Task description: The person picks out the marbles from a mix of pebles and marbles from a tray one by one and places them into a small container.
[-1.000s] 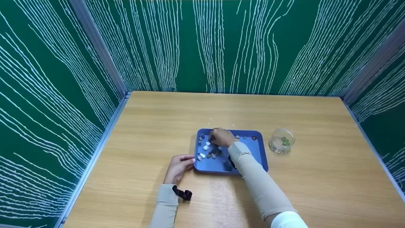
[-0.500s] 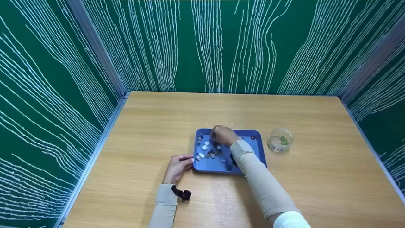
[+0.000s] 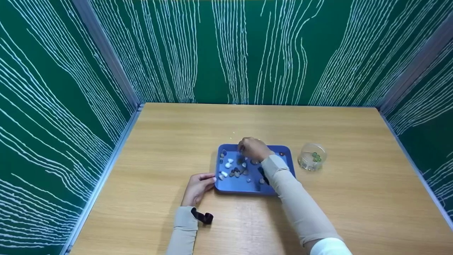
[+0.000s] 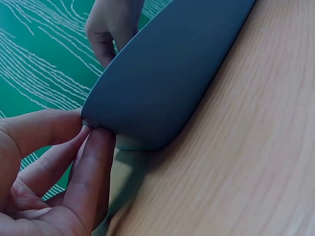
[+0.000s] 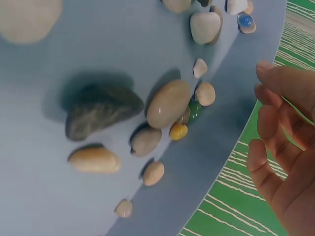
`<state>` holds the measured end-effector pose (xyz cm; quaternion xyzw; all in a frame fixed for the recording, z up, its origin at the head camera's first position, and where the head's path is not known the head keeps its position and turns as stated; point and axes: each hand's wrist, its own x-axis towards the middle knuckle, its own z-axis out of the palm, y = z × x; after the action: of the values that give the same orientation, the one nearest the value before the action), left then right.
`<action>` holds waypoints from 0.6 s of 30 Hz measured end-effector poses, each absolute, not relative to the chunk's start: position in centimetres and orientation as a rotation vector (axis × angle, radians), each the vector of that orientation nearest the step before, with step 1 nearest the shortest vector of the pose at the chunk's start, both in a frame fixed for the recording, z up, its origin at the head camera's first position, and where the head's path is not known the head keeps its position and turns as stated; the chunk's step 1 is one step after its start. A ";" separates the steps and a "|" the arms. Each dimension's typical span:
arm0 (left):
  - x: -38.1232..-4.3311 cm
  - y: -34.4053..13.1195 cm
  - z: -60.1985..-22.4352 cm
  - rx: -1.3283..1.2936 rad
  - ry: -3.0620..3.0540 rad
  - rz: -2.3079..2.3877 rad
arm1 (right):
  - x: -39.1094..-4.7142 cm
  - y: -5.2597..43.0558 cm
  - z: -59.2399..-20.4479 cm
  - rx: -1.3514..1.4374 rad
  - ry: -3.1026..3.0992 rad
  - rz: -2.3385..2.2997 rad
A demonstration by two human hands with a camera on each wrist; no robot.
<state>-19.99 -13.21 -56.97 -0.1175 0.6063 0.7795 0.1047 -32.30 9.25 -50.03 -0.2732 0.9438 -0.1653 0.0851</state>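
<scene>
A shallow blue tray (image 3: 244,192) holds several stones. My left hand (image 3: 196,188) pinches its left rim; in the left wrist view the fingertips sit at the tray's corner (image 4: 157,73). My right hand (image 3: 254,148) is over the tray's far side, its fingers loosely bent with nothing visible between them in the right wrist view. Near these fingers (image 5: 268,120) lie a dark grey stone (image 5: 103,110), a tan oval stone (image 5: 169,104), a small yellow stone (image 5: 178,131), a green one (image 5: 195,109) and a shiny blue one (image 5: 246,20). White stones (image 3: 228,165) lie at the tray's left.
Right of the tray stands a clear round container (image 3: 312,157) with green pieces inside. A dark strap (image 3: 203,216) hangs from the left wrist. Tiny pale bits lie beyond the tray on the wooden table (image 3: 177,141). Green, white-lined panels (image 3: 265,53) enclose the table's back and sides.
My right hand has shifted right and toward the tray's far rim, uncovering more stones in the middle. The left hand keeps its hold on the tray's left rim.
</scene>
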 end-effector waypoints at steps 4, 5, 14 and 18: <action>-19.9 -13.1 -56.9 -0.349 1.798 2.292 | -32.2 9.6 -49.6 -0.724 2.788 -0.490; -19.9 -13.1 -56.8 -0.350 1.797 2.294 | -32.3 9.7 -49.5 -0.711 2.784 -0.493; -19.8 -13.2 -56.9 -0.321 1.819 2.279 | -32.0 11.2 -49.3 -0.743 2.822 -0.554; -19.9 -13.2 -57.0 -0.330 1.817 2.276 | -31.9 12.1 -49.1 -0.719 2.821 -0.595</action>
<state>-19.90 -13.18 -56.97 -0.1118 0.6166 0.7722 0.1050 -31.95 12.09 -49.14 -0.2410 0.9460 -0.1995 0.0850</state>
